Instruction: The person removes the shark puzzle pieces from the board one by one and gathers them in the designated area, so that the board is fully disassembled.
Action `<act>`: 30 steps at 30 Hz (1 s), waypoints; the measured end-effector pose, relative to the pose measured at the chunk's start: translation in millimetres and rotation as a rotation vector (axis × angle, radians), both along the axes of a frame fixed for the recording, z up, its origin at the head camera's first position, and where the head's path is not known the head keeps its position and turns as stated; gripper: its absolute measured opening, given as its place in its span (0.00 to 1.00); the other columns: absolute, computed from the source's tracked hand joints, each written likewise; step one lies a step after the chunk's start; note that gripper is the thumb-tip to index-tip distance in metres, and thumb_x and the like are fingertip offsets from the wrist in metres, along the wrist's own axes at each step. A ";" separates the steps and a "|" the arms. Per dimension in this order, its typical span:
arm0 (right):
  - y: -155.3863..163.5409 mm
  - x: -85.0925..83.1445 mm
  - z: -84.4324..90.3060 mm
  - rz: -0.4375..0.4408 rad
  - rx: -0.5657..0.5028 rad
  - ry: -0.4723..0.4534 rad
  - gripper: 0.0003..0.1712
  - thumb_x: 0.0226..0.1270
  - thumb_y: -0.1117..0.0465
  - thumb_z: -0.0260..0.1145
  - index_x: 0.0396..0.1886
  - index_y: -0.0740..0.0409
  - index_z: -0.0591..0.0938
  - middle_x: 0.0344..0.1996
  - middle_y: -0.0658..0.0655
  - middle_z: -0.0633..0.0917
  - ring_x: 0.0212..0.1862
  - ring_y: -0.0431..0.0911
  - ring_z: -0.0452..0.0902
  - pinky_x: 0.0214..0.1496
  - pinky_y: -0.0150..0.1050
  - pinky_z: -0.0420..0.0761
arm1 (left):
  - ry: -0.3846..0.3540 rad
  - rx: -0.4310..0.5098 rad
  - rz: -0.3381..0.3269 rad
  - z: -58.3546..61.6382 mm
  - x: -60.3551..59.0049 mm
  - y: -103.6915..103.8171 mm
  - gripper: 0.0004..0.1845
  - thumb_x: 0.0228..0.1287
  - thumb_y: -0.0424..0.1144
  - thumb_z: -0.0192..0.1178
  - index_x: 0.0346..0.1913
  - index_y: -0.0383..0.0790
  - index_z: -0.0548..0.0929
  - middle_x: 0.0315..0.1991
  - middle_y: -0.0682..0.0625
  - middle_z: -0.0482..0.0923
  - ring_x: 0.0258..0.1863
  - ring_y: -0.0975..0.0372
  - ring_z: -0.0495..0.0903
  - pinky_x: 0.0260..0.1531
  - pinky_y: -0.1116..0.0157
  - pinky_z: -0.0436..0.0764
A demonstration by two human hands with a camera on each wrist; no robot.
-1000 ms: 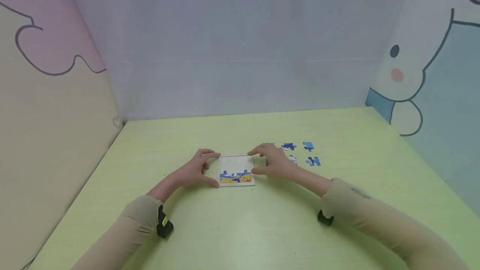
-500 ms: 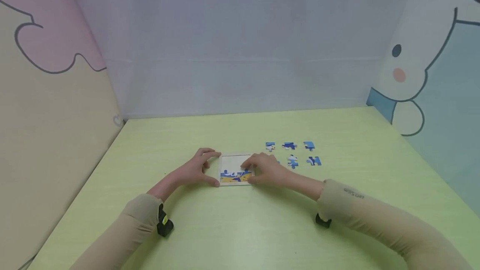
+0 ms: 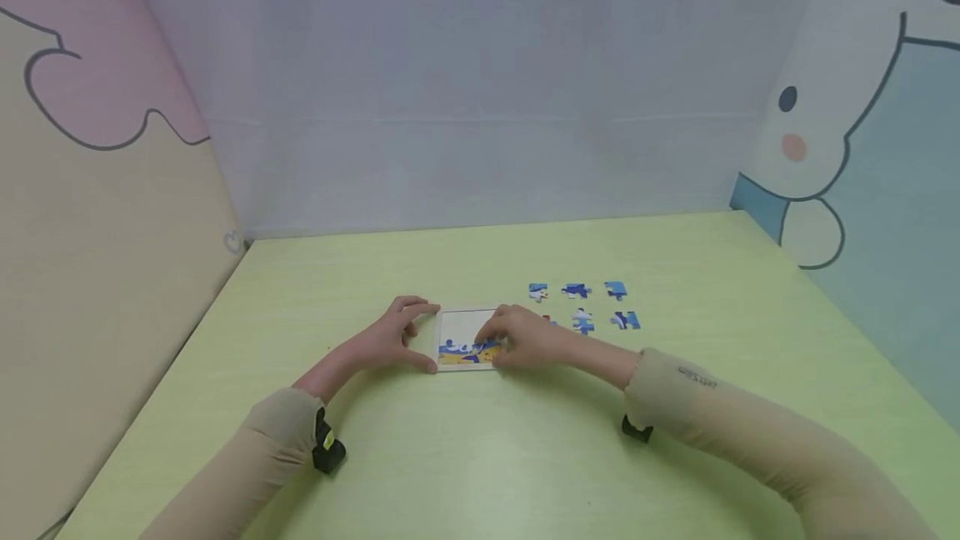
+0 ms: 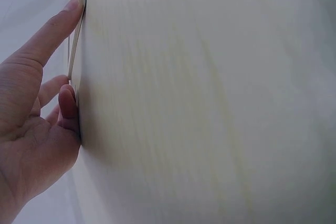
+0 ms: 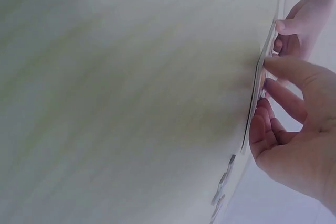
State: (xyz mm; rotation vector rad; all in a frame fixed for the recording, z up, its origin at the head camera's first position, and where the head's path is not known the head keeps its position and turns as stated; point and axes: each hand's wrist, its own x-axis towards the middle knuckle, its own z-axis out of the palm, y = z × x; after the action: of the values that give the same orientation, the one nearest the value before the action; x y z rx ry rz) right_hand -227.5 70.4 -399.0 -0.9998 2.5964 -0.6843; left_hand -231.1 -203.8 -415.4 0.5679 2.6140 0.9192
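Note:
A small square puzzle tray (image 3: 468, 320) with a pale rim lies on the table in the head view. Yellow, blue and white jigsaw pieces (image 3: 457, 354) fill its near strip, and its far part is bare. My left hand (image 3: 386, 340) holds the tray's left side, index finger at the far corner and thumb at the near one. Over the right side bends my right hand (image 3: 528, 336), thumb and index finger on a puzzle piece (image 3: 489, 352) in the near right corner, partly covered by the fingers. In the right wrist view, the right thumb (image 5: 289, 69) lies at the tray edge.
Several loose blue puzzle pieces (image 3: 576, 291) lie in two rows to the right of the tray, one partly hidden behind the right hand. The pale green table (image 3: 465, 457) meets a light back wall (image 3: 480, 90) and printed side panels.
My right hand has moved left and nearer, from the tray's right edge onto the pieces in its near right corner. The left hand has stayed at the tray's left side.

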 end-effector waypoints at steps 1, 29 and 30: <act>0.0 -0.3 0.5 0.006 0.007 -0.006 0.20 0.58 0.61 0.73 0.53 0.50 0.86 0.46 0.51 0.82 0.48 0.42 0.73 0.54 0.41 0.74 | -0.001 0.001 -0.001 0.0 0.2 0.0 0.51 0.48 0.49 0.78 0.75 0.46 0.64 0.75 0.41 0.50 0.49 0.57 0.69 0.45 0.63 0.70; -4.6 0.1 9.8 0.003 0.007 -0.058 0.18 0.58 0.63 0.74 0.50 0.53 0.87 0.44 0.52 0.82 0.40 0.42 0.74 0.45 0.34 0.75 | 0.008 0.004 -0.007 -0.9 1.2 0.4 0.50 0.48 0.49 0.78 0.74 0.46 0.64 0.75 0.42 0.50 0.49 0.57 0.67 0.44 0.63 0.70; -4.2 -0.3 9.2 0.008 0.002 -0.057 0.18 0.58 0.63 0.74 0.50 0.53 0.87 0.44 0.52 0.82 0.40 0.41 0.74 0.44 0.33 0.75 | 0.007 0.005 -0.007 -0.8 1.2 0.4 0.50 0.48 0.49 0.78 0.74 0.45 0.64 0.75 0.42 0.50 0.49 0.57 0.67 0.45 0.63 0.70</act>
State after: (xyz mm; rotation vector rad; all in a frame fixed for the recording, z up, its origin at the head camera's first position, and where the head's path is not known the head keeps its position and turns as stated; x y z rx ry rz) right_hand -227.8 66.2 -389.8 -0.9756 2.5420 -0.6975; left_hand -229.9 -203.4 -416.2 0.5822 2.6148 0.9238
